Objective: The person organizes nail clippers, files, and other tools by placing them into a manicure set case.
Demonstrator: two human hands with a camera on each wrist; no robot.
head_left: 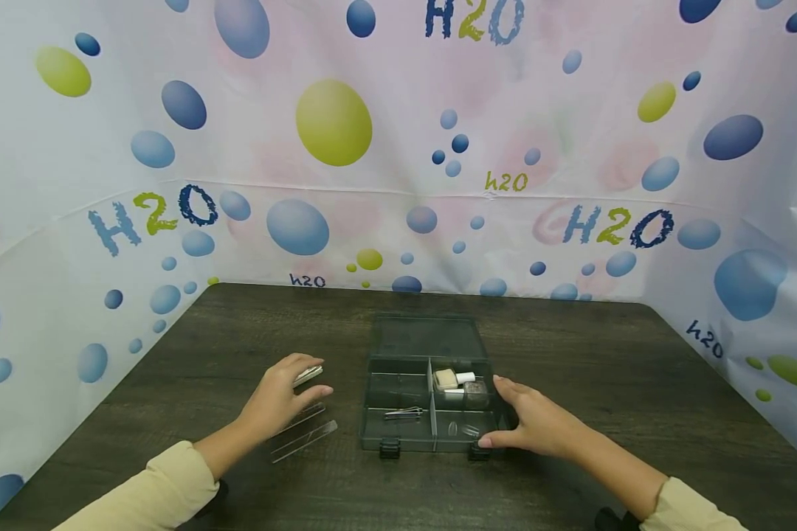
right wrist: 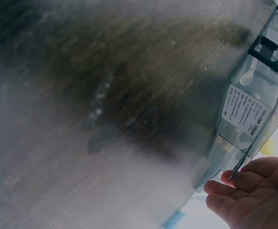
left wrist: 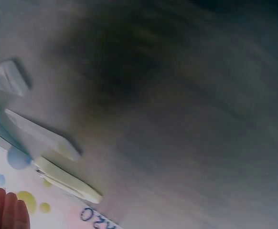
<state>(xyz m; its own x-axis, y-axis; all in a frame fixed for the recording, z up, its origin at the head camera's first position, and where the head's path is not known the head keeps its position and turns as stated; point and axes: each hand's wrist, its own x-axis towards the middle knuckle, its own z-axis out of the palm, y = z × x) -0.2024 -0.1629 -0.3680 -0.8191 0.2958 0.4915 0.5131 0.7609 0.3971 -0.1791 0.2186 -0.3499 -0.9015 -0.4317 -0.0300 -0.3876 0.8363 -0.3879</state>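
A grey translucent organizer box [head_left: 398, 445] stands with its lid [head_left: 428, 335] folded back. My right hand [head_left: 538, 417] rests against the box's right side, thumb at the front corner, fingers along the side wall. To the left of the box, my left hand [head_left: 275, 402] hovers over a small pale tool [head_left: 308, 375] that shows between thumb and fingers. In the left wrist view a cream tool [left wrist: 67, 180] lies on the table, apart from the straight fingers [left wrist: 10, 210]. Beside that hand lie two thin flat tools, one [head_left: 305, 417] behind the other [head_left: 304, 442].
Two nail polish bottles with white caps, one cream [head_left: 446, 380] and one grey [head_left: 476, 394], lie in the back right compartment. A metal tool [head_left: 404, 414] is at front left; small clear pieces [head_left: 468, 431] sit at front right. A dotted backdrop [head_left: 398, 243] surrounds the dark table [head_left: 571, 339].
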